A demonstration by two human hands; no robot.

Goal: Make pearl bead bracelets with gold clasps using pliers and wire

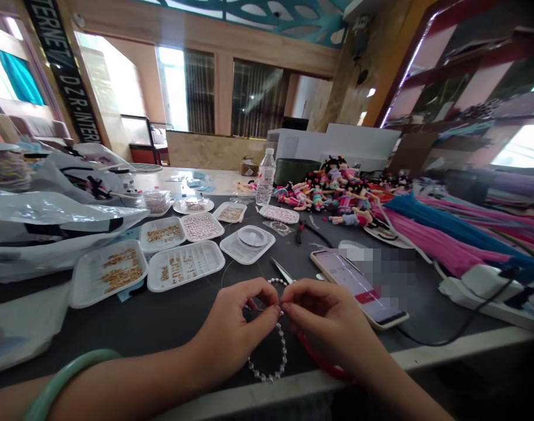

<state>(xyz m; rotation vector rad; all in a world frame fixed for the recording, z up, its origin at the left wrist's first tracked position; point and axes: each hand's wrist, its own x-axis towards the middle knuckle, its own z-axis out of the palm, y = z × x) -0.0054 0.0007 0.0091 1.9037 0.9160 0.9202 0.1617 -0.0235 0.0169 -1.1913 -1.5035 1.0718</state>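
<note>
A strand of silvery-white beads [284,345] loops down between my hands over the dark table mat. My left hand [244,321] is closed, thumb and forefinger pinching the bead strand near its upper part. Close beside it, almost touching fingertip to fingertip, my right hand [319,310] pinches at the same spot; what its fingers grip is too small to make out. Scissors [282,271] lie just beyond the hands, blades pointing away, their red handles [321,356] partly hidden under my right hand. Near my left hand, a thin clear line curves across the mat.
White trays [185,266] of gold findings and pale beads stand at the left, with a thread spool [252,237] on another. A phone [358,286] lies right, near a power strip [486,292]. Pliers [299,233], a water bottle [265,178] and small dolls [337,190] are behind.
</note>
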